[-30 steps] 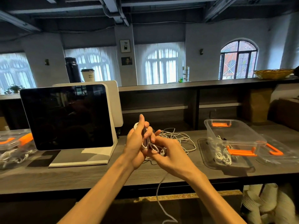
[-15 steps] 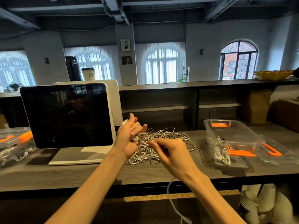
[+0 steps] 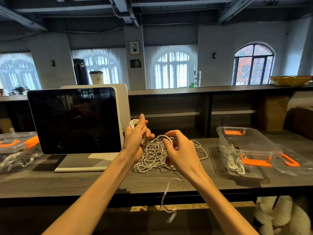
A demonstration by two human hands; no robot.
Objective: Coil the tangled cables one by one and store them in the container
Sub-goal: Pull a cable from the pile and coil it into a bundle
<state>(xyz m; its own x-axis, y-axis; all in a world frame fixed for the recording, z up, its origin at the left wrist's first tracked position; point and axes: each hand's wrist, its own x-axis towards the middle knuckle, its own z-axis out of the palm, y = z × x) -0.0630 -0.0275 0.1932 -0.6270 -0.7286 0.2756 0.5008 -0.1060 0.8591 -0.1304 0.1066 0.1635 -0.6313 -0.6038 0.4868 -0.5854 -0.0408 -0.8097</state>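
White cable [image 3: 153,154] is piled in a tangle on the tabletop [image 3: 94,181], a wound coil [image 3: 133,123] is gripped by the left hand [image 3: 135,141], a strand is pinched by the curled right hand [image 3: 179,150], and the clear container [image 3: 243,145] is placed at the right.

My worktop [image 3: 101,182] is dark grey wood grain, running the full width in front of me. A monitor [image 3: 74,119] stands on its white base at the left, toward the back edge. At the far left end lies a clear box [image 3: 15,150] with orange clips. The cable tangle [image 3: 155,156] sits mid-worktop, one strand trailing over the front edge. Right of it, a clear container [image 3: 245,143] rests on a dark tray [image 3: 218,167], holding white coils. A lid [image 3: 291,167] lies at the right end.
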